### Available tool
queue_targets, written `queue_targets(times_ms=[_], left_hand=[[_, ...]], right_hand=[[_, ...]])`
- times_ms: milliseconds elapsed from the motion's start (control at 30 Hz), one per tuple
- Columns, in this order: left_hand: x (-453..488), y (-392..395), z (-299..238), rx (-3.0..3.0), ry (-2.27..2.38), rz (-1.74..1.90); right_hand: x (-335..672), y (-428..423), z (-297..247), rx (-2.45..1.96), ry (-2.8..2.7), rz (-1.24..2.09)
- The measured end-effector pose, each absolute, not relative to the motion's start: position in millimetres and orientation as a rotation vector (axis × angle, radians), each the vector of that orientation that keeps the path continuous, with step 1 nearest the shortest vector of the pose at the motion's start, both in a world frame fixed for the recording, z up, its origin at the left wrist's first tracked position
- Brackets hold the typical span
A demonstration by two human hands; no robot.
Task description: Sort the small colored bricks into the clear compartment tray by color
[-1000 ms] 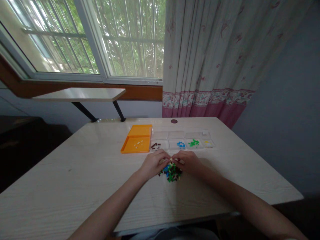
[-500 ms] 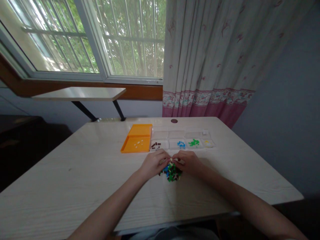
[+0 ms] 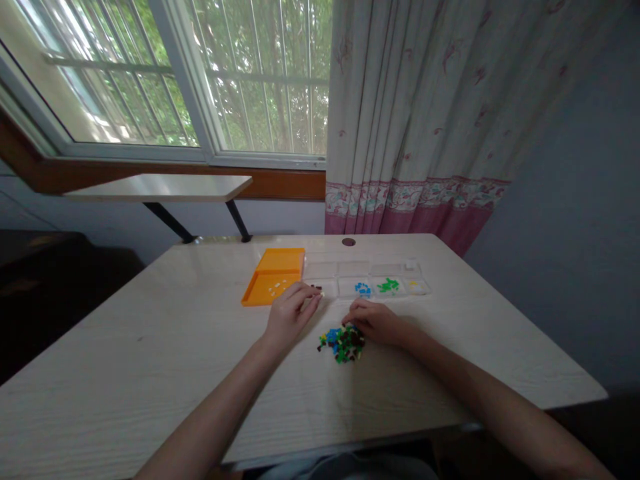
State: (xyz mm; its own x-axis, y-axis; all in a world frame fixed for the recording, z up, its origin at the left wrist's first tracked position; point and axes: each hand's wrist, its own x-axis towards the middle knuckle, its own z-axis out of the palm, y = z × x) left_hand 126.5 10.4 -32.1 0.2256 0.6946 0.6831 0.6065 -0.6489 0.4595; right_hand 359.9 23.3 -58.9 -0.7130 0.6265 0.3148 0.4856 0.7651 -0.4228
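A heap of small building bricks in green, blue, dark brown, cream and yellow lies on the table before me. My left hand is closed in a pinch left of the heap, by the dark brown bricks in a clear compartment. A tiny cream brick shows at its fingertips. At the heap's far edge, my right hand has its fingers pinched together and curled down. What they hold, if anything, is too small to make out.
The clear divided tray holds blue bricks, green bricks and yellow bricks. Beside it, an orange tray holds several cream bricks. A raised shelf stands at the table's back left.
My hands, together over the heap before, are now apart. The left has moved left and forward to the brown bricks' compartment with a cream brick; the right stays by the heap.
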Motion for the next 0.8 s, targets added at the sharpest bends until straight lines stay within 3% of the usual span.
queue_targets(times_ms=[300,533,800], left_hand=[[119.4,15.6,-27.5,2.396,1.381,1.386],[65.4,45.8,-35.8,2.345,2.039,1.03],[42.5,61.4,-58.2,2.394,2.102,0.825]], right_hand=[[363.4,24.9,-59.6,-0.873,-2.534,0.348],[362.2,23.6,-57.1,-0.87,-2.524,0.332],[360.0,25.5,-61.8,-0.94,-2.482,0.342]])
